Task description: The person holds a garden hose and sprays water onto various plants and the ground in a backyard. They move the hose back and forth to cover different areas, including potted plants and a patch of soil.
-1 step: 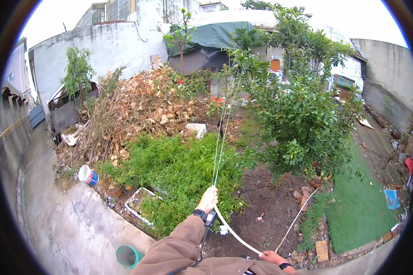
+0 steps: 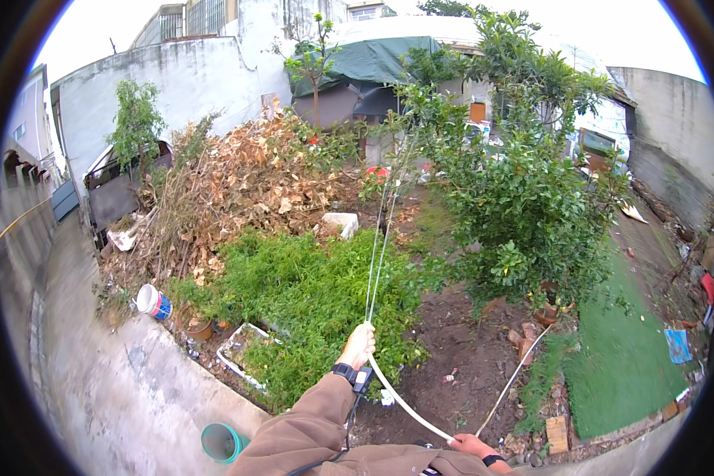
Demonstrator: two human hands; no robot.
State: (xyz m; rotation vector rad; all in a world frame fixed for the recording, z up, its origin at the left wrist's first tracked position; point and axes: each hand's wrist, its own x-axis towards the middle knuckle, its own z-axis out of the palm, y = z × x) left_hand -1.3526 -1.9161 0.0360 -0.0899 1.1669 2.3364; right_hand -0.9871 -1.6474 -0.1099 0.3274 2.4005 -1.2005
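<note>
My left hand (image 2: 358,344) is closed around the front end of a white hose (image 2: 401,401), out over the green plants. Two thin streams of water (image 2: 382,254) leave the hose end there and arc forward toward the leafy tree. Lower down and to the right, my right hand (image 2: 472,445) is closed on the same hose, close to my body. Between the hands the hose sags in a curve. A further thin pale length of hose (image 2: 509,386) runs from near my right hand up to the foot of the tree. Low green plants (image 2: 309,285) fill the bed ahead of my left hand.
A heap of dry leaves and branches (image 2: 254,174) rises behind the plants. Right of centre stands a leafy tree (image 2: 523,214) beside green matting (image 2: 611,365). A teal bucket (image 2: 222,443) and a white-and-blue bucket (image 2: 153,302) stand left on the concrete path (image 2: 135,381).
</note>
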